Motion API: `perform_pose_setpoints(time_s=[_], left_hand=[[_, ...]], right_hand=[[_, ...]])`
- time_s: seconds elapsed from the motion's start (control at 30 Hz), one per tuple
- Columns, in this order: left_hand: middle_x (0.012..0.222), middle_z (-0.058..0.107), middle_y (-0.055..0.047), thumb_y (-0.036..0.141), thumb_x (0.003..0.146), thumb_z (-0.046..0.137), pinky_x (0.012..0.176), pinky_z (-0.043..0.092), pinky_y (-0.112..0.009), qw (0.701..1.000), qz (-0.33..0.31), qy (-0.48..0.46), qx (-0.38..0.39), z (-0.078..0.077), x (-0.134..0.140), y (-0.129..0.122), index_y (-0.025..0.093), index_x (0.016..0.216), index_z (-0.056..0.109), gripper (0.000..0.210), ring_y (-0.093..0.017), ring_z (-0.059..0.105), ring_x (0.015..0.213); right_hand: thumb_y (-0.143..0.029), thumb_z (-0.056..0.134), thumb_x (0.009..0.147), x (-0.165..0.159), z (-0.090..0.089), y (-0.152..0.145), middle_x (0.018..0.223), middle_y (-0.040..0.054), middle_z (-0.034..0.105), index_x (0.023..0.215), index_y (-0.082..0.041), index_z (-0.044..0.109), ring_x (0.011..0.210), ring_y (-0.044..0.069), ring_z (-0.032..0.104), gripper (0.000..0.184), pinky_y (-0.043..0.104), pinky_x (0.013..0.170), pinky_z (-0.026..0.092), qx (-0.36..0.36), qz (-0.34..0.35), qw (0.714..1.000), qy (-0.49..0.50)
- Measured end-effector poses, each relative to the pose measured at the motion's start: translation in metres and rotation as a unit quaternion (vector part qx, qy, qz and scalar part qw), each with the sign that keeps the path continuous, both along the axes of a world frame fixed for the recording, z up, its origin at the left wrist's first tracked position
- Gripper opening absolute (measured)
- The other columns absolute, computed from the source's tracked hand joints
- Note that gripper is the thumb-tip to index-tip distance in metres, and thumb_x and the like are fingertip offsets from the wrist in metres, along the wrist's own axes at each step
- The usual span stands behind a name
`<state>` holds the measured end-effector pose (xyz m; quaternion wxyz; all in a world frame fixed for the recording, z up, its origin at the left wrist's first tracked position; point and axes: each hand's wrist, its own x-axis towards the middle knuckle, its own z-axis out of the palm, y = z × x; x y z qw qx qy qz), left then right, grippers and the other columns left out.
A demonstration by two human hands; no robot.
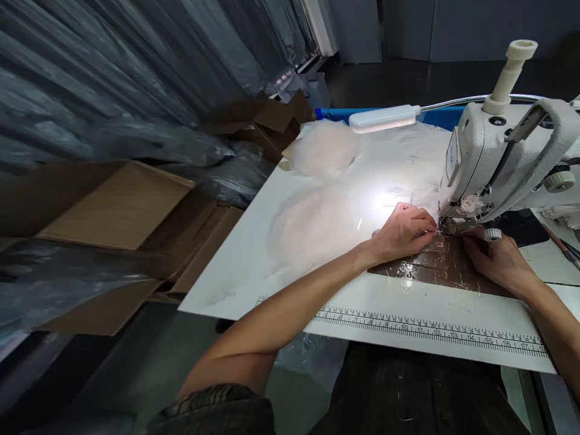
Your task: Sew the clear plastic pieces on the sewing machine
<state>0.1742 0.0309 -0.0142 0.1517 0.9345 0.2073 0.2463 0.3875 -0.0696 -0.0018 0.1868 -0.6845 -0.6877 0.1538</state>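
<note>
The left hand (403, 232) presses its fingers together at the sewing machine (473, 151); the right hand's (498, 260) state is indeterminable; desk (244, 266) surface extends toward the left corner.

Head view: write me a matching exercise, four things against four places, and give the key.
Things
1. Left hand
2. Ruler scale
3. Right hand
4. Lamp

Places
A. Partly hidden behind a ridged knob
B. At the end of a thin metal hose
C. By the lower left corner of the sewing machine
D. Along the near edge of the white table

Pairs: 1-C, 2-D, 3-A, 4-B
</note>
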Motion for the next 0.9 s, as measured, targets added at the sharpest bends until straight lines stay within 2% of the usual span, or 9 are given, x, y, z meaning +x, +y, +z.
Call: perform_pose_setpoints(time_s=[0.1, 0.3, 0.37, 0.47, 0.57, 0.67, 0.77, 0.9], left_hand=[[0.089, 0.073, -0.002, 0.029, 0.097, 0.051, 0.085, 0.043, -0.04, 0.999, 0.003, 0.0, 0.039, -0.002, 0.002, 0.0, 0.021, 0.083, 0.069, 0.025, -0.014, 0.064, 0.081], [0.088, 0.072, 0.001, 0.028, 0.104, 0.04, 0.098, 0.035, -0.041, 0.991, -0.043, 0.04, 0.124, -0.008, 0.005, 0.0, 0.023, 0.083, 0.068, 0.035, -0.012, 0.06, 0.077], [0.089, 0.071, 0.001, 0.025, 0.104, 0.037, 0.097, 0.035, -0.039, 0.987, -0.052, 0.062, 0.142, -0.007, 0.004, 0.001, 0.023, 0.082, 0.067, 0.037, -0.011, 0.058, 0.076], [0.097, 0.072, -0.001, 0.023, 0.103, 0.039, 0.09, 0.039, -0.034, 0.984, -0.074, 0.084, 0.14, -0.003, 0.001, 0.001, 0.022, 0.087, 0.068, 0.033, -0.012, 0.058, 0.078], [0.102, 0.072, -0.002, 0.024, 0.102, 0.041, 0.094, 0.038, -0.036, 0.985, -0.097, 0.077, 0.119, 0.001, -0.003, 0.001, 0.023, 0.095, 0.07, 0.03, -0.013, 0.062, 0.087], [0.102, 0.073, -0.002, 0.024, 0.102, 0.039, 0.1, 0.035, -0.039, 0.985, -0.103, 0.054, 0.125, 0.002, -0.007, 0.0, 0.022, 0.096, 0.071, 0.032, -0.013, 0.063, 0.086], [0.103, 0.073, -0.004, 0.022, 0.101, 0.038, 0.095, 0.037, -0.036, 0.982, -0.105, 0.048, 0.152, 0.001, -0.008, 0.0, 0.019, 0.093, 0.07, 0.033, -0.013, 0.062, 0.084], [0.104, 0.072, -0.005, 0.019, 0.101, 0.038, 0.09, 0.039, -0.035, 0.978, -0.113, 0.065, 0.164, 0.001, -0.008, -0.001, 0.016, 0.092, 0.068, 0.032, -0.014, 0.062, 0.084]], right_hand=[[-0.034, 0.046, 0.091, 0.002, -0.004, -0.001, 0.077, 0.0066, 0.069, 0.095, -0.022, 0.066, 0.074, 0.024, 0.065, 0.025, 0.033, 0.062, 0.046, 0.01, 0.005, 1.0, -0.01], [-0.035, 0.045, 0.092, 0.001, -0.006, -0.002, 0.081, 0.0084, 0.07, 0.099, -0.02, 0.068, 0.075, 0.025, 0.065, 0.028, 0.033, 0.062, 0.046, 0.022, 0.004, 1.0, -0.022], [-0.036, 0.044, 0.093, -0.002, -0.004, -0.004, 0.084, 0.0088, 0.07, 0.101, -0.019, 0.069, 0.075, 0.024, 0.066, 0.031, 0.033, 0.062, 0.047, 0.025, 0.003, 0.999, -0.022], [-0.034, 0.04, 0.094, -0.008, -0.002, -0.006, 0.096, 0.009, 0.071, 0.111, -0.021, 0.071, 0.073, 0.021, 0.065, 0.037, 0.032, 0.061, 0.047, 0.036, 0.02, 0.999, -0.035], [-0.03, 0.041, 0.094, -0.011, -0.003, -0.007, 0.108, 0.0093, 0.068, 0.123, -0.029, 0.069, 0.066, 0.018, 0.062, 0.041, 0.03, 0.056, 0.045, 0.044, 0.057, 0.993, -0.098], [-0.029, 0.044, 0.093, -0.011, -0.005, -0.006, 0.107, 0.0088, 0.066, 0.128, -0.036, 0.066, 0.067, 0.018, 0.061, 0.042, 0.029, 0.054, 0.043, 0.047, 0.084, 0.981, -0.166], [-0.031, 0.046, 0.094, -0.01, -0.007, -0.005, 0.103, 0.0087, 0.066, 0.13, -0.038, 0.064, 0.068, 0.018, 0.06, 0.041, 0.028, 0.052, 0.041, 0.041, 0.095, 0.972, -0.21], [-0.031, 0.047, 0.093, -0.009, -0.006, -0.005, 0.104, 0.0093, 0.066, 0.129, -0.036, 0.065, 0.072, 0.02, 0.062, 0.04, 0.029, 0.054, 0.043, 0.028, 0.096, 0.974, -0.205]])
